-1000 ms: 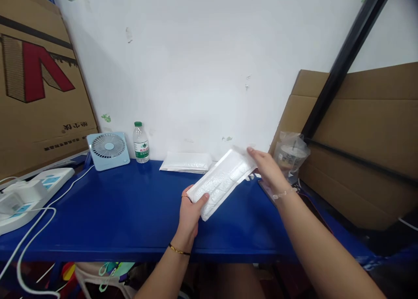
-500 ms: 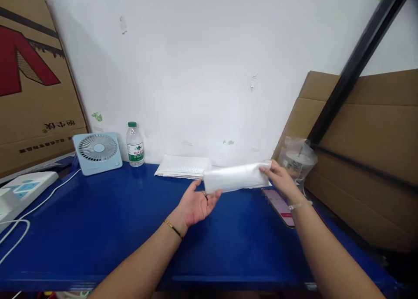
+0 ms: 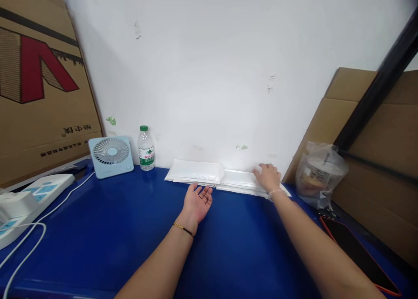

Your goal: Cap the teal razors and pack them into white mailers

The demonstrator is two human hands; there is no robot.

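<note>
Two low piles of flat white plastic packets lie against the wall: a left pile [image 3: 192, 171] with a bubbly-textured end, and a right pile [image 3: 240, 180] touching it. My right hand [image 3: 268, 177] rests over the far end of the right pile, palm down with fingers spread, and nothing shows in its grip. Part of that pile is hidden beneath the hand. Just in front of the left pile, my left hand [image 3: 198, 203] is turned palm up, empty, fingers apart and slightly curled.
On the blue table [image 3: 130, 229] are a light-blue fan [image 3: 112, 157], a water bottle [image 3: 146, 151] and a white power strip [image 3: 39, 198] with cables. To the right stand a plastic-bagged cup [image 3: 321, 174] and a phone [image 3: 359, 253]. Cardboard [image 3: 342, 90] leans behind.
The white packet my hands held has been let go onto the right pile. My left hand has come away from it. The view has turned slightly left.
</note>
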